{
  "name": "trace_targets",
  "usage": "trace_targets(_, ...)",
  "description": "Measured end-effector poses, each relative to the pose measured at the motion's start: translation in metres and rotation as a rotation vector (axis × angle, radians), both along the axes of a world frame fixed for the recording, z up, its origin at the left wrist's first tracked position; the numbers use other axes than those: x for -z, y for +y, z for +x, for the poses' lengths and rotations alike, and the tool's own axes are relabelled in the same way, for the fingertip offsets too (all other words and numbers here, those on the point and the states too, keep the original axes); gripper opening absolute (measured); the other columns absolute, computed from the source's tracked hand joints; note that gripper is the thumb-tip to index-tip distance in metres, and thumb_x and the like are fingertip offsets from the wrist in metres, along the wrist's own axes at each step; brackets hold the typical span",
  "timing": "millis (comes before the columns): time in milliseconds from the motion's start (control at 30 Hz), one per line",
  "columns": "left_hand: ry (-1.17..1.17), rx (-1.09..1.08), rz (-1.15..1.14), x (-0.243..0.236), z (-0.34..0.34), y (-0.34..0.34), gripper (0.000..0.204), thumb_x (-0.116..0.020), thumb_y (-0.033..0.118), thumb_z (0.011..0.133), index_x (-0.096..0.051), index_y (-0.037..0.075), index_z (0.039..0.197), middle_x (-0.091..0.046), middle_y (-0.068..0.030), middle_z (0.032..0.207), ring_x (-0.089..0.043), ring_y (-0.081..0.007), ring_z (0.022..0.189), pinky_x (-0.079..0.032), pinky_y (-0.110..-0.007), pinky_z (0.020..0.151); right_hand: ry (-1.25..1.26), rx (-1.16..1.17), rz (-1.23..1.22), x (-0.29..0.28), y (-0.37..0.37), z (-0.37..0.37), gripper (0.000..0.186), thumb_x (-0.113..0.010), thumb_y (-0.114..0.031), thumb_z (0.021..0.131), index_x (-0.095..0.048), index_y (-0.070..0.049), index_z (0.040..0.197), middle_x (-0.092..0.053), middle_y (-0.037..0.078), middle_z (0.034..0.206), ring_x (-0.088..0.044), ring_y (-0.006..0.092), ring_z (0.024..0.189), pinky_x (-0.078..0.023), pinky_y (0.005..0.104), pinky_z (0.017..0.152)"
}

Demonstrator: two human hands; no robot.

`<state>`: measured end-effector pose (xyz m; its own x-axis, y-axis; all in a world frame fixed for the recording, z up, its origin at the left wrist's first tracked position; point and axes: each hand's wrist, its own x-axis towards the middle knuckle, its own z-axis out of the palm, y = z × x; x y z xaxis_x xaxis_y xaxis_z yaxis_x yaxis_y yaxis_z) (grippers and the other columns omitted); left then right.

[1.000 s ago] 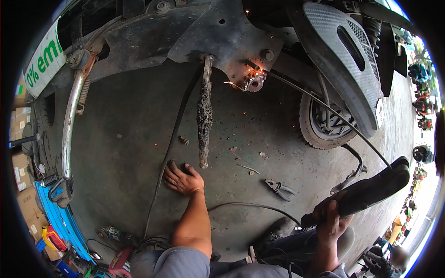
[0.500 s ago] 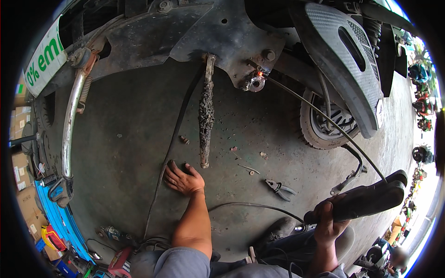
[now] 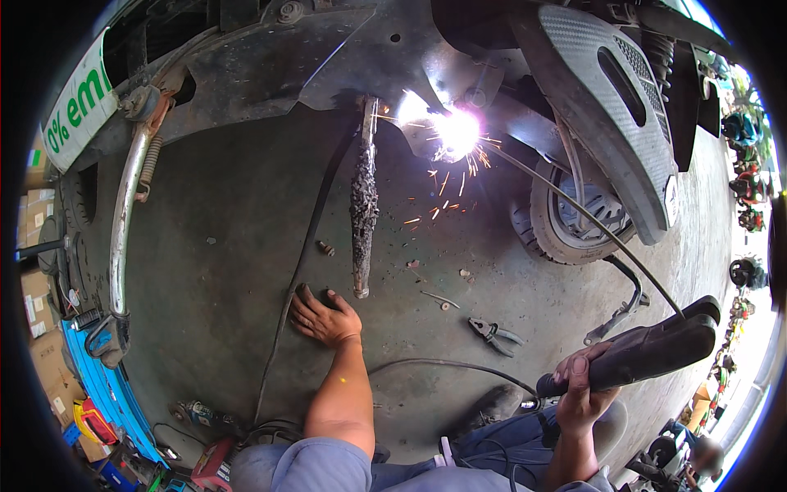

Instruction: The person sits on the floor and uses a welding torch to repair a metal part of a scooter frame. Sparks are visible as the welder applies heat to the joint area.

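My left hand (image 3: 325, 316) lies flat on the concrete floor, fingers spread, next to a black cable (image 3: 302, 271) and just below the foot of a rusty, crusted metal bar (image 3: 363, 197). My right hand (image 3: 579, 392) grips the black handle of a welding electrode holder (image 3: 648, 353) at the lower right. A long thin rod (image 3: 574, 205) runs from it up to a bright white arc (image 3: 456, 131) on the underside of a scooter frame (image 3: 344, 49). Orange sparks (image 3: 434, 205) fall below the arc.
Pliers (image 3: 493, 333) and small metal scraps (image 3: 443, 300) lie on the floor. The scooter's rear wheel (image 3: 566, 221) and grey side panel (image 3: 615, 107) are at right, a chrome bar (image 3: 123, 221) at left. An angle grinder (image 3: 197, 413) lies at the lower left.
The arc has flared from a small orange glow into a bright white flash with falling sparks. My right hand and holder stayed low at the right. The left hand has not moved.
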<state>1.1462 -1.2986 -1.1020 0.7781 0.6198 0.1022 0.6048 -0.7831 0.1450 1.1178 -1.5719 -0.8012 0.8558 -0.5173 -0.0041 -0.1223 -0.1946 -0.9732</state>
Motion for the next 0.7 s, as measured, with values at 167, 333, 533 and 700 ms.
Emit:
trace_targets(167, 0.013, -0.003, 0.001, -0.0008, 0.0000, -0.0001, 0.058, -0.049, 0.040, 0.093, -0.043, 0.011, 0.143, -0.035, -0.0155, 0.153, -0.030, -0.0347, 0.143, -0.021, -0.056, 0.115, 0.051, -0.004, -0.006, -0.0019, -0.0024, -0.0038, 0.021, -0.063, -0.010, 0.095, -0.048, 0.002, 0.105, -0.057, 0.006, 0.071, -0.054, 0.0118, 0.058, -0.047, 0.0252, 0.054)
trace_targets(333, 0.005, 0.002, 0.003, -0.0003, -0.0001, 0.0000, 0.058, -0.049, 0.039, 0.093, -0.042, 0.011, 0.143, -0.035, -0.0154, 0.153, -0.030, -0.0343, 0.143, -0.021, -0.056, 0.115, 0.038, 0.007, -0.001, -0.0012, -0.0013, -0.0021, 0.021, -0.063, -0.010, 0.094, -0.049, 0.002, 0.104, -0.057, 0.006, 0.071, -0.055, 0.0115, 0.058, -0.047, 0.0243, 0.054)
trace_targets(533, 0.009, -0.004, 0.005, 0.0019, -0.0006, 0.0002, 0.059, -0.049, 0.039, 0.093, -0.041, 0.011, 0.144, -0.035, -0.0157, 0.153, -0.030, -0.0338, 0.144, -0.021, -0.056, 0.116, 0.013, -0.035, -0.017, 0.0028, -0.0058, -0.0030, 0.021, -0.063, -0.008, 0.094, -0.047, 0.002, 0.104, -0.054, 0.006, 0.071, -0.053, 0.0122, 0.054, -0.046, 0.0258, 0.049)
trace_targets(700, 0.013, -0.003, -0.005, -0.0001, 0.0004, 0.0004, 0.059, -0.050, 0.039, 0.093, -0.041, 0.012, 0.144, -0.036, -0.0157, 0.152, -0.030, -0.0337, 0.143, -0.021, -0.055, 0.116, 0.000, -0.004, 0.100, 0.0012, -0.0077, -0.0042, 0.022, -0.064, -0.011, 0.095, -0.047, 0.001, 0.101, -0.053, 0.007, 0.070, -0.052, 0.0128, 0.053, -0.046, 0.0262, 0.048)
